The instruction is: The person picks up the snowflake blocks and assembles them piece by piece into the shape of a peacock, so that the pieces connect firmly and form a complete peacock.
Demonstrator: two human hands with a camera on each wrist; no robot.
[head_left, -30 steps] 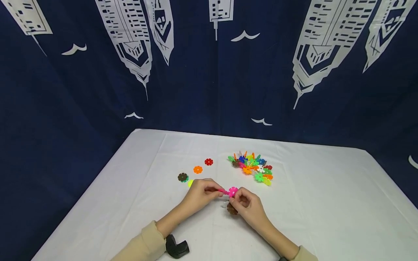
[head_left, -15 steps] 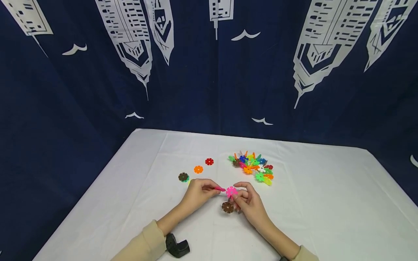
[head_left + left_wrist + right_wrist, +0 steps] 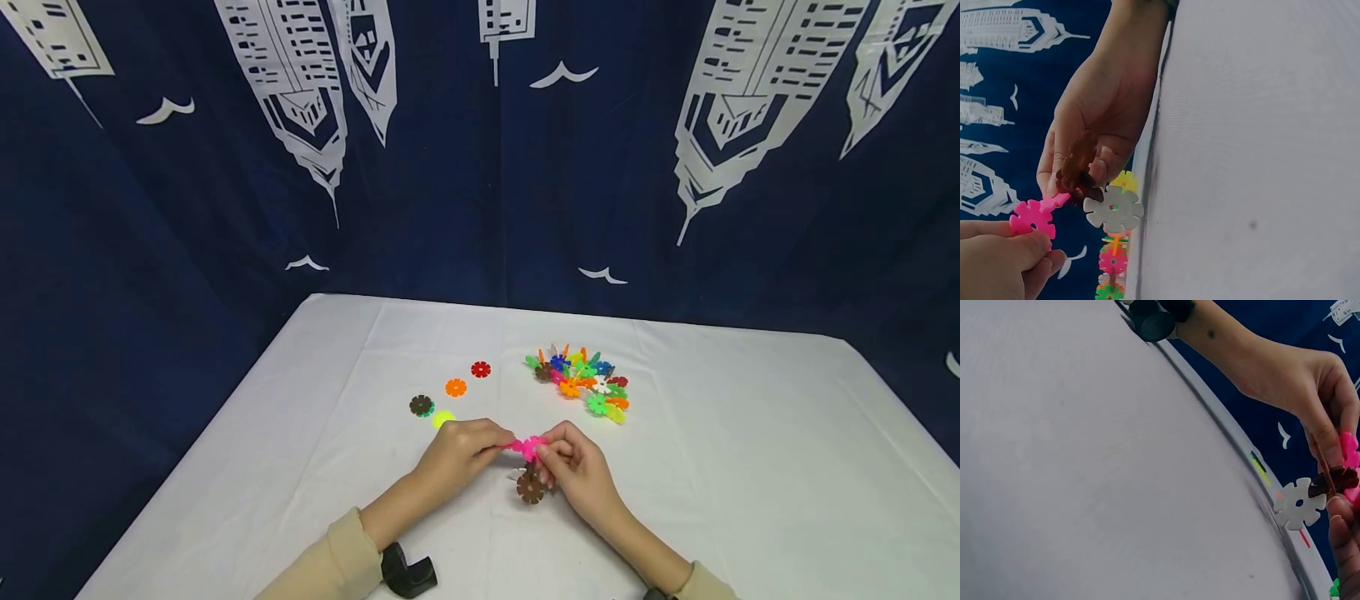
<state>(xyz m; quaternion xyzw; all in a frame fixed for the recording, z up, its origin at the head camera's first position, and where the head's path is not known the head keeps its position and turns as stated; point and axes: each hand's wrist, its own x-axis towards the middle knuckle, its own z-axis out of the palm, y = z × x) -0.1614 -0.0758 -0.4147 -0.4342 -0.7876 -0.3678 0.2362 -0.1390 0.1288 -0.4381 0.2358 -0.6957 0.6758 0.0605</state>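
My left hand [image 3: 461, 450] pinches a pink snowflake disc [image 3: 1030, 220] between thumb and fingers. Its slotted edge meets a second pink disc [image 3: 533, 448], which my right hand [image 3: 581, 471] grips by the side. Below that second disc hang a brown disc [image 3: 530, 488] and a white disc [image 3: 1116, 209], linked to it in one small cluster. The left wrist view shows the two pink discs touching; whether their slots are engaged I cannot tell. In the right wrist view, fingers of my right hand [image 3: 1344, 534] hide part of the cluster.
Loose discs lie beyond my left hand: red [image 3: 481, 369], orange [image 3: 455, 387], yellow [image 3: 443, 417], and dark brown [image 3: 421, 405] overlapping a green one. A joined multicoloured disc assembly [image 3: 585, 383] sits farther back on the white tablecloth [image 3: 750, 467]. A dark blue curtain [image 3: 450, 208] hangs behind.
My right fingers, spread half a second ago, have closed in on the pink disc. The hands have come together, so the two pink discs meet again, slightly nearer me.
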